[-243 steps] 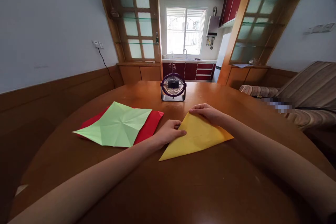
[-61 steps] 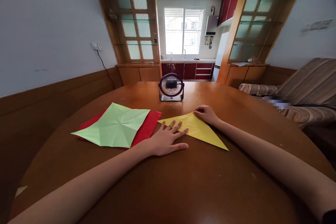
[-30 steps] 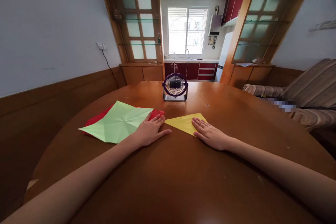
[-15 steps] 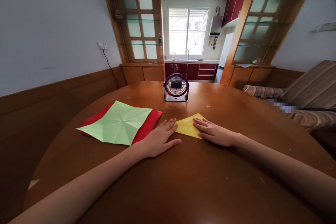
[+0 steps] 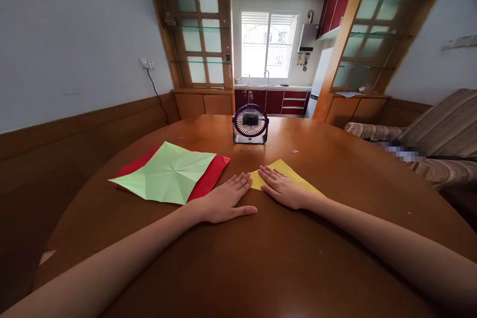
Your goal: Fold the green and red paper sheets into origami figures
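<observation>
A folded sheet of yellow paper (image 5: 282, 168) lies flat on the table, its upper point facing away from me. My right hand (image 5: 282, 189) rests flat on it, fingers stretched, and covers much of its lower middle. At the paper's left corner are the fingertips of my left hand (image 5: 229, 199), which lies palm down with the thumb out to the right. Left of that hand, a creased light green sheet of paper (image 5: 167, 174) lies over a red sheet of paper (image 5: 212, 179). Only the red sheet's edges show.
A small purple desk fan (image 5: 250, 123) stands beyond the papers on the round wooden table (image 5: 238, 268). A striped sofa (image 5: 443, 134) is at the right. Behind the table are wooden cabinets (image 5: 203, 104) and a kitchen with a window.
My right hand has slid left across the yellow paper toward my left hand, uncovering the paper's right corner. My left hand has stayed nearly in place.
</observation>
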`<state>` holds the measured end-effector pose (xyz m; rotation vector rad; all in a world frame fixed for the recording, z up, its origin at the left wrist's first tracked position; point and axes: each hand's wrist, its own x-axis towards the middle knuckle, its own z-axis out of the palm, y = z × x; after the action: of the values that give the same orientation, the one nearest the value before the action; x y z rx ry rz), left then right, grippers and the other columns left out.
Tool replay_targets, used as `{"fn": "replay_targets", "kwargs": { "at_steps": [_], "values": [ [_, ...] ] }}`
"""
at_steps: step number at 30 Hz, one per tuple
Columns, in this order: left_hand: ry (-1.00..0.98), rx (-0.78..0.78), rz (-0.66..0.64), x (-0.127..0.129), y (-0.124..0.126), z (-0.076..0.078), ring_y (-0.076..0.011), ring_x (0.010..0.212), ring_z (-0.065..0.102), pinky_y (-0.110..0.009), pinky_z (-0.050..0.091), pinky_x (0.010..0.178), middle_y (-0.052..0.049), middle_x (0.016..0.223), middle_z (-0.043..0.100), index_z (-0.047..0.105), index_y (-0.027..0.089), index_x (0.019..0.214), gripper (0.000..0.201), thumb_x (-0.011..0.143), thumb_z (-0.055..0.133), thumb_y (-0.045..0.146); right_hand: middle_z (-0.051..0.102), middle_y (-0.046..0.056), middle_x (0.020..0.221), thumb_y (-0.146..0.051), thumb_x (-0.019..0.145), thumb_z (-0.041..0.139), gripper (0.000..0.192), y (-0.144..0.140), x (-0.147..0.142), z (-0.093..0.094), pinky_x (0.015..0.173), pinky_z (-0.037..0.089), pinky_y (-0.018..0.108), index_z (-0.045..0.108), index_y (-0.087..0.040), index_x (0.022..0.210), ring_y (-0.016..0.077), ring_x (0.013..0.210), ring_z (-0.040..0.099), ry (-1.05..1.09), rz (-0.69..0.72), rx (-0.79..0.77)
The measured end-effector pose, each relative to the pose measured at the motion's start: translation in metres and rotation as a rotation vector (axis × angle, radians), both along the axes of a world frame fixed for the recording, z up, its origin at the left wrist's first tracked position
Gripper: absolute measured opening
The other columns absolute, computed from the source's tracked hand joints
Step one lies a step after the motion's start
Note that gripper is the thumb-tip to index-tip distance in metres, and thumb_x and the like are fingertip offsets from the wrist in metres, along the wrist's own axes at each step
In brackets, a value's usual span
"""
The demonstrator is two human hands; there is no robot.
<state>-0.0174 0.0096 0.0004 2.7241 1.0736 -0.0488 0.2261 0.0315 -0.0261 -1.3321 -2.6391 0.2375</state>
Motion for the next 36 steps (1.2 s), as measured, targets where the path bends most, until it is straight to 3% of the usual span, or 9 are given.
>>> {"fn": "replay_targets", "kwargs": {
  "at_steps": [6,15,18,22,26,36],
  "values": [
    [0.008,-0.024,0.019,0.001,0.000,0.003,-0.0263,0.148,-0.001,-0.041,0.009,0.120,-0.013,0.159,0.000,0.011,0.009,0.153,0.091,0.091,0.027,0.073,0.015,0.016,0.158,-0.074,0.090,0.020,0.092,0.000,0.025,-0.004,0.122,0.014,0.044,0.022,-0.005,0.152,0.0280,0.147,0.012,-0.013,-0.112,0.008],
    [-0.041,0.059,0.018,0.000,-0.001,-0.003,-0.0287,0.147,0.009,-0.043,0.015,0.119,-0.015,0.158,0.010,0.020,0.012,0.153,0.088,0.090,0.027,0.073,0.015,0.015,0.157,-0.070,0.092,0.023,0.085,-0.002,0.054,-0.015,0.121,0.015,0.047,0.021,-0.010,0.152,0.0275,0.147,0.014,-0.027,-0.117,0.076],
    [-0.080,0.083,0.033,0.014,-0.003,-0.010,-0.0302,0.147,0.009,-0.044,0.014,0.119,-0.017,0.157,0.012,0.024,0.009,0.151,0.091,0.089,0.027,0.075,0.016,0.014,0.157,-0.067,0.095,0.021,0.081,0.002,0.057,-0.018,0.121,0.015,0.047,0.019,-0.011,0.153,0.0263,0.147,0.013,-0.026,-0.091,0.091],
    [-0.176,0.084,-0.149,0.048,-0.010,-0.016,-0.0240,0.147,0.014,-0.040,0.009,0.120,-0.011,0.158,0.017,0.021,0.015,0.153,0.082,0.093,0.023,0.071,0.017,0.010,0.158,-0.058,0.099,0.013,0.070,0.007,0.061,-0.022,0.121,0.016,0.048,0.018,-0.015,0.153,0.0243,0.147,0.015,-0.020,-0.039,0.113],
    [-0.196,0.073,-0.172,0.063,-0.013,-0.014,-0.0235,0.147,0.015,-0.037,0.011,0.120,-0.010,0.157,0.019,0.023,0.014,0.152,0.083,0.092,0.024,0.072,0.016,0.010,0.158,-0.057,0.099,0.011,0.069,0.007,0.062,-0.022,0.121,0.016,0.047,0.018,-0.015,0.153,0.0239,0.147,0.014,-0.030,-0.039,0.111],
    [-0.109,0.070,0.154,-0.010,-0.001,-0.009,-0.0245,0.147,0.015,-0.039,0.015,0.120,-0.008,0.158,0.015,0.025,0.015,0.152,0.082,0.092,0.025,0.072,0.015,0.013,0.157,-0.057,0.099,0.014,0.073,0.003,0.059,-0.018,0.122,0.014,0.048,0.022,-0.008,0.152,0.0257,0.147,0.012,-0.051,-0.071,0.088]
  ]
}}
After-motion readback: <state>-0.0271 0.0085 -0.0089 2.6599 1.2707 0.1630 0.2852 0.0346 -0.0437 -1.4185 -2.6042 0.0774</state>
